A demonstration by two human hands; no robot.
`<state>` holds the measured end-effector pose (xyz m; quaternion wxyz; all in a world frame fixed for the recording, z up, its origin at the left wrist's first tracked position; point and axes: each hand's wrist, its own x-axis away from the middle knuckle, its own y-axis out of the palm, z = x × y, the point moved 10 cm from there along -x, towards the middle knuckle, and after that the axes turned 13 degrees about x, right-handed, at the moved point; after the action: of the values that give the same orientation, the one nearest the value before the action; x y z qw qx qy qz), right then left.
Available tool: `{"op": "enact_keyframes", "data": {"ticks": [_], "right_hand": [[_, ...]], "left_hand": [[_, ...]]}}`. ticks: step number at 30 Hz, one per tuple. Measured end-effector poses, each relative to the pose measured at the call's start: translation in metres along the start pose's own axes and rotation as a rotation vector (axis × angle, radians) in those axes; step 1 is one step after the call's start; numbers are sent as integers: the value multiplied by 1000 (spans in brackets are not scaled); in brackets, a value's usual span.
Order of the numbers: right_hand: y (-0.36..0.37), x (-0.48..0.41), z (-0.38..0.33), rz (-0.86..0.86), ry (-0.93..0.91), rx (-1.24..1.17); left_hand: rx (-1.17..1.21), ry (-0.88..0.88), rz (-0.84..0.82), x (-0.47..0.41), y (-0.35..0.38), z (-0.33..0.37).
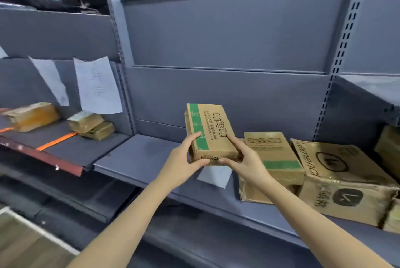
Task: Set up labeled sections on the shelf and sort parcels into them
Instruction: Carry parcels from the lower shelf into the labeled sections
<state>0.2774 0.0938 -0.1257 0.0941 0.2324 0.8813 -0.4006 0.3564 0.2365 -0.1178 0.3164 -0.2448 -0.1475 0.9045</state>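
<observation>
Two hands grip one small box (208,132) above the grey shelf (138,157): the left hand (184,159) curls round its near left corner, the right hand (242,159) round its near right corner. Just right of it, more boxes (275,155) lie on the shelf. Further left, paper labels (97,85) hang above three parcels (91,123).
</observation>
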Motion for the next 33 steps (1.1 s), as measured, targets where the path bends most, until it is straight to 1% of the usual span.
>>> {"op": "enact_keyframes", "data": {"ticks": [4, 10, 20, 26, 33], "right_hand": [[55, -13, -52, -95, -109, -38], [130, -32, -126, -217, -272, -76], [279, -77, -238, -405, -418, -157], [395, -136, -320, -480, -445, -265], [532, -204, -434, -536, -526, -298]], "left_hand": [[-56, -40, 136, 39, -68, -13], [-76, -85, 319, 89, -156, -38], [-128, -158, 536, 140, -308, -109], [-128, -175, 619, 144, -438, -174], [-121, -212, 707, 155, -605, -250]]}}
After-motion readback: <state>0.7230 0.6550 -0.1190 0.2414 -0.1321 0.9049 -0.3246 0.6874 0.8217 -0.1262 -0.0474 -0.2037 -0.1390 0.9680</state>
